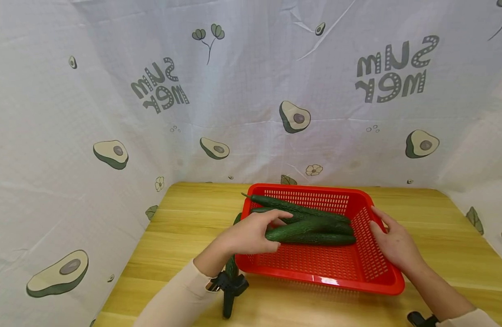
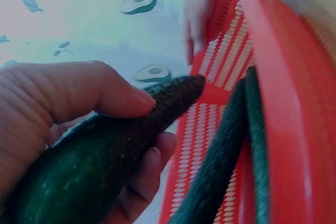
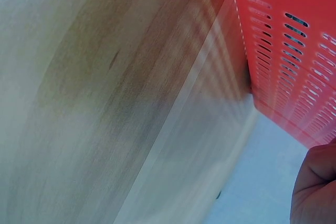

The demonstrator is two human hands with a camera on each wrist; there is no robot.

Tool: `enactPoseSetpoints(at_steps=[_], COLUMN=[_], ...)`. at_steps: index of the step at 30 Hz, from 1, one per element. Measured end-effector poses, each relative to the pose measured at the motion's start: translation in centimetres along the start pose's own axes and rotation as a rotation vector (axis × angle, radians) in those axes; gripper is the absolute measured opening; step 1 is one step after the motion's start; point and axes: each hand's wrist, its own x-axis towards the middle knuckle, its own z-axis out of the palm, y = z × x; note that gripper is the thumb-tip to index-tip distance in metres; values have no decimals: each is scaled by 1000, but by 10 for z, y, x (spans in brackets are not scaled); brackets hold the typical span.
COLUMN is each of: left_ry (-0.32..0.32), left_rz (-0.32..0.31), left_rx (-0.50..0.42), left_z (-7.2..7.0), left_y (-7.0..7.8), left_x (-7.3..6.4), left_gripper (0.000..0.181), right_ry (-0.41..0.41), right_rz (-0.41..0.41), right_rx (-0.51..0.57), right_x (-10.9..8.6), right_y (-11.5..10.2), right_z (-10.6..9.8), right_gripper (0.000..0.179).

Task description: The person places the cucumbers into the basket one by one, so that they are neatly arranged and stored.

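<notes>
My left hand [image 1: 253,232] grips a dark green cucumber [image 2: 89,166], thumb on one side and fingers curled on the other. In the head view this cucumber [image 1: 300,227] slants across others inside the red plastic basket [image 1: 316,280]. Several cucumbers [image 1: 322,239] lie lengthwise in the basket, one with its stem end over the left rim. At the basket's right end, my right hand [image 1: 398,243] holds the rim, with fingers reaching over the wall. Only part of that hand [image 3: 315,187] shows in the right wrist view, beside the perforated wall.
Outside the basket's left side, another cucumber [image 1: 232,268] lies partly hidden under my left forearm. The basket stands on a wooden table [image 1: 173,227]. A white cloth with avocado prints [image 1: 251,91] hangs behind and along the sides.
</notes>
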Motion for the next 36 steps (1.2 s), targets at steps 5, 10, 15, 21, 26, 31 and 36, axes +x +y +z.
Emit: enactPoseSetpoints(at_steps=[5, 10, 15, 21, 26, 31, 36], left_ry=[-55, -91, -97, -97, -26, 19, 14], left_rz=[20, 32, 26, 1, -81, -128, -149], left_rx=[-4, -3, 13, 21, 138, 225, 248], left_z=[11, 22, 30, 34, 36, 37, 40], left_y=[1, 1, 2, 2, 0, 0, -2], left_x=[15, 29, 38, 44, 45, 47, 48], left_gripper=[65, 63, 59, 56, 54, 55, 57], right_ry=[0, -8, -8, -2, 0, -3, 0], right_rz=[-1, -3, 2, -8, -20, -15, -11], right_rx=[-9, 11, -3, -15, -19, -5, -16], right_x=[1, 1, 1, 2, 3, 2, 2], right_y=[0, 1, 0, -1, -3, -3, -1], right_z=[1, 0, 1, 1, -2, -3, -2], right_gripper=[68, 69, 69, 68, 68, 68, 68])
